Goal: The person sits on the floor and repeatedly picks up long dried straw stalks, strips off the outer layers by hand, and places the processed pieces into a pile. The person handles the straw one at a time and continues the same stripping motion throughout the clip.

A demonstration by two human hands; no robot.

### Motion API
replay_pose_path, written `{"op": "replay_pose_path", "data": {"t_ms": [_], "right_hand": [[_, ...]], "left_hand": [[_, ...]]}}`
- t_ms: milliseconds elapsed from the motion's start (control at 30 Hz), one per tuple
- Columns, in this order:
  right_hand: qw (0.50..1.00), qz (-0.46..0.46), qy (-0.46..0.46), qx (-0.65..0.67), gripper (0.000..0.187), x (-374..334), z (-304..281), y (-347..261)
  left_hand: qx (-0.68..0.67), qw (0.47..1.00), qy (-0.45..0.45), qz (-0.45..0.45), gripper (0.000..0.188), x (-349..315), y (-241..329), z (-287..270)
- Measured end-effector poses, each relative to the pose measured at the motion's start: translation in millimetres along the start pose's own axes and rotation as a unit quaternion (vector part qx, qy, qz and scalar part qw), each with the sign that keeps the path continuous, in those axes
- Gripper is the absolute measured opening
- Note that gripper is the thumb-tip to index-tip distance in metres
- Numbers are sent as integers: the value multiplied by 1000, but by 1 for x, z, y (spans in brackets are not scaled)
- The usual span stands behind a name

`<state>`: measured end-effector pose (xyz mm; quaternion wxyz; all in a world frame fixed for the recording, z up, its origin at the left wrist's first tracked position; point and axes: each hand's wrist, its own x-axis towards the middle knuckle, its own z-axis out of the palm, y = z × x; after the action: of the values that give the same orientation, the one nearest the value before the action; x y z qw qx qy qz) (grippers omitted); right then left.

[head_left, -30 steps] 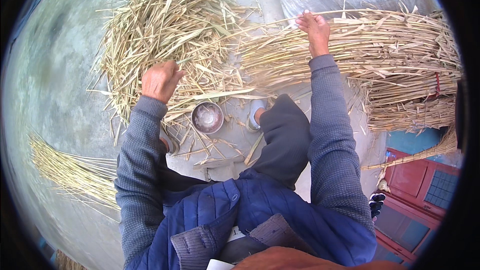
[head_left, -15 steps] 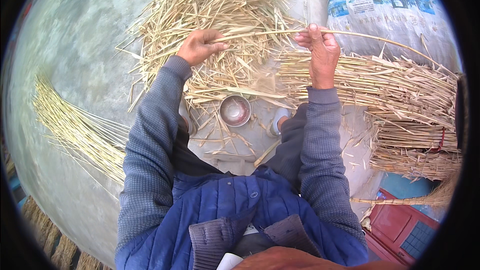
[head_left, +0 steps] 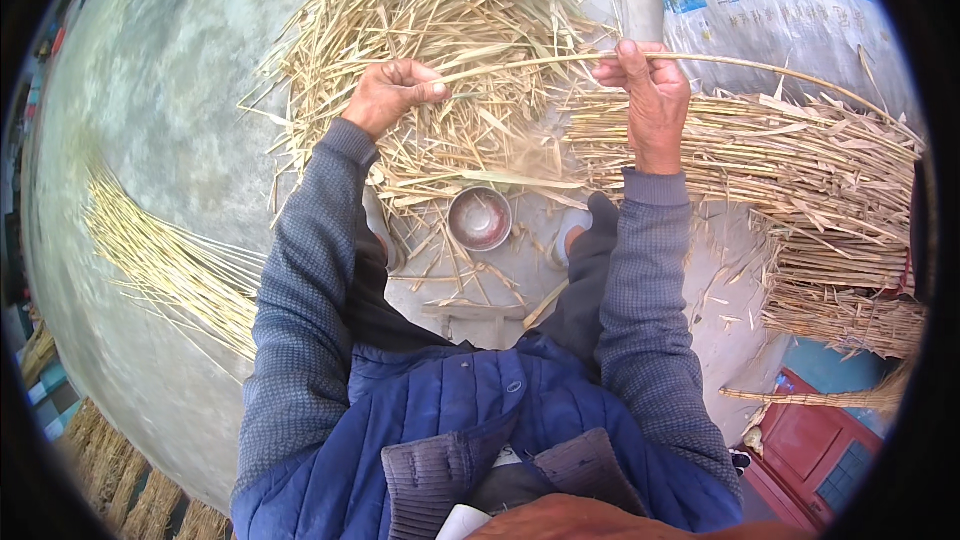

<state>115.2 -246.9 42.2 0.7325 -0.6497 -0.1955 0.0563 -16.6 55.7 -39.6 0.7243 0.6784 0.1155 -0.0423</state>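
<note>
A long, thin dry reed stalk [head_left: 530,63] stretches between my two hands, bowing slightly to the right. My left hand [head_left: 393,92] is closed on its left part, thumb pressed along it. My right hand [head_left: 648,85] pinches it farther along between thumb and fingers, and the stalk runs on past it to the right edge. Below lies a heap of stripped dry leaves and husks [head_left: 450,10]. A small round metal bowl [head_left: 480,219] stands on the ground between my feet.
Peeled pale stalks [head_left: 165,250] lie in a bundle at left. Unpeeled reed bundles [head_left: 750,155] are stacked at right, below a white and blue sack [head_left: 770,15]. A broom [head_left: 810,398] and a red door-like panel [head_left: 805,440] are at lower right. Dark bundles [head_left: 110,470] sit at lower left.
Both hands keep their hold on the stalk and have spread slightly apart, the left moving a little left and the right a little right. The whole view has shifted slightly.
</note>
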Motion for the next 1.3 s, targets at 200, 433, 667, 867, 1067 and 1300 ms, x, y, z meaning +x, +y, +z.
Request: {"op": "replay_pose_path", "data": {"t_ms": [200,433,667,867,1067,1300], "right_hand": [[1000,4,-20,-21,27,-7,-8,-4],[999,17,-25,-40,25,-11,-13,-1],[998,44,-6,-47,26,-14,-25,1],[997,51,43,-48,29,-10,-24,5],[995,49,76,-37,29,-6,-22,8],[993,57,101,-34,31,-3,-23,9]], "left_hand": [[96,993,-50,45,18,2,4,19],[-129,986,65,80,15,11,14,17],[52,966,186,169,15,13,6,-32],[630,713,219,215,25,10,2,-17],[327,926,29,188,35,13,5,16],[136,984,60,94,22,16,2,33]]}}
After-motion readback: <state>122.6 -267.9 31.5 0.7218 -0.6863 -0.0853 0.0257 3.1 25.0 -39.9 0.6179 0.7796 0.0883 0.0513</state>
